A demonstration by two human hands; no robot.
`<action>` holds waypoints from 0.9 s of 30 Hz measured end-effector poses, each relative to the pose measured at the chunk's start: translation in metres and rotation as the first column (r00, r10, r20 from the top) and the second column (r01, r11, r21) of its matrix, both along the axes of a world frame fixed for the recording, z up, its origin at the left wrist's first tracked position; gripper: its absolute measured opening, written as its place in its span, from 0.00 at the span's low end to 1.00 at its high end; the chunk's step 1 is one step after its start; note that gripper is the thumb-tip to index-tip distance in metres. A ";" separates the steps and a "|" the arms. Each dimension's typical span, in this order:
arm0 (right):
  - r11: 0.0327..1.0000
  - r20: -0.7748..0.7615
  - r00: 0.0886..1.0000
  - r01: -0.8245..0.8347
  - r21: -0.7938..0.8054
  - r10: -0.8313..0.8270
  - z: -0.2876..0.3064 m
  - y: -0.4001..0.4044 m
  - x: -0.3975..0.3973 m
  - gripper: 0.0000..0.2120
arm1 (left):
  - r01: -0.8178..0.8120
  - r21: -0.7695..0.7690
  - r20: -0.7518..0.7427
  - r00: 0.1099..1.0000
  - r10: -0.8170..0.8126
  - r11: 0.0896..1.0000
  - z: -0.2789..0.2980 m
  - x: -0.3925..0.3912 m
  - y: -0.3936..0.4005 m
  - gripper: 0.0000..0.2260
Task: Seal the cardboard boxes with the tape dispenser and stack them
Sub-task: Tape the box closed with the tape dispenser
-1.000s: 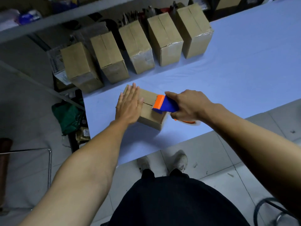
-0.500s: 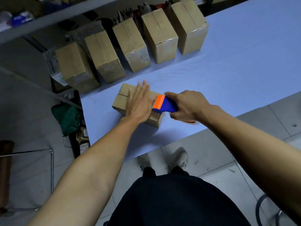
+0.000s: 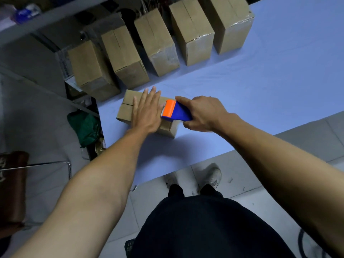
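On box [image 3: 128, 105]: flat left hand [image 3: 147, 110]

No legible text, label, brand, number or sign is present. A label on the side of the container [image 3: 64, 66] behind the leftmost cardboard box [image 3: 87, 66] carries print too blurred to read.

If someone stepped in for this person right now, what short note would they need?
Left hand: flat, pressing the small brown cardboard box on the pale blue table.
Right hand: gripping the blue and orange tape dispenser, its toothed end at the box top.
Five larger brown cardboard boxes stand in a row behind.
Done: nothing stacked.
Left: tape the small box's seam, stack all.
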State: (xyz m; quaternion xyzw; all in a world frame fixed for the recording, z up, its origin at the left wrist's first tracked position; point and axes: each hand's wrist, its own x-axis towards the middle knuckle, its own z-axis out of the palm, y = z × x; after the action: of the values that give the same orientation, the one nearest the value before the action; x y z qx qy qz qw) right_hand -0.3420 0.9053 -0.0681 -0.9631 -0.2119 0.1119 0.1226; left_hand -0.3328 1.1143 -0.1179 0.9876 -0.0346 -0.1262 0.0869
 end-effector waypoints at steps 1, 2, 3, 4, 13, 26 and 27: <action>1.000 -0.003 1.000 -0.005 0.002 0.005 -0.001 -0.001 0.001 0.36 | -0.001 0.007 -0.001 1.000 0.001 1.000 -0.001 0.000 -0.001 0.23; 1.000 -0.002 1.000 -0.011 0.008 0.011 -0.002 -0.003 0.002 0.36 | -0.001 0.014 0.000 1.000 0.001 1.000 -0.002 0.000 -0.002 0.23; 1.000 0.002 1.000 -0.014 0.016 0.014 -0.003 -0.004 0.002 0.36 | 0.001 0.017 -0.001 1.000 -0.001 1.000 -0.002 0.000 -0.002 0.23; 1.000 0.004 1.000 -0.018 0.021 0.018 -0.004 -0.006 0.002 0.37 | 0.000 0.012 -0.006 1.000 0.000 1.000 -0.002 0.000 -0.002 0.24; 0.997 -0.027 0.999 -0.030 0.070 0.032 -0.010 -0.030 -0.010 0.37 | -0.007 -0.038 0.007 1.000 0.007 0.999 -0.004 0.001 0.000 0.24; 0.998 -0.062 0.998 0.032 0.050 -0.028 -0.023 -0.060 -0.026 0.35 | -0.018 -0.035 0.004 1.000 0.018 0.999 0.001 0.000 -0.005 0.28; 0.998 -0.073 0.997 0.038 0.047 -0.035 -0.025 -0.058 -0.026 0.35 | -0.018 -0.034 -0.002 1.000 0.018 0.999 0.002 0.001 -0.006 0.29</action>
State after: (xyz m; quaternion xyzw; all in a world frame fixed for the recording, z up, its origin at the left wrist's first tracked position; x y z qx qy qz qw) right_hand -0.3679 0.8473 -0.0929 -0.9590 -0.1922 0.1390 0.1553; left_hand -0.3323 1.1088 -0.1159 0.9861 -0.0279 -0.1255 0.1048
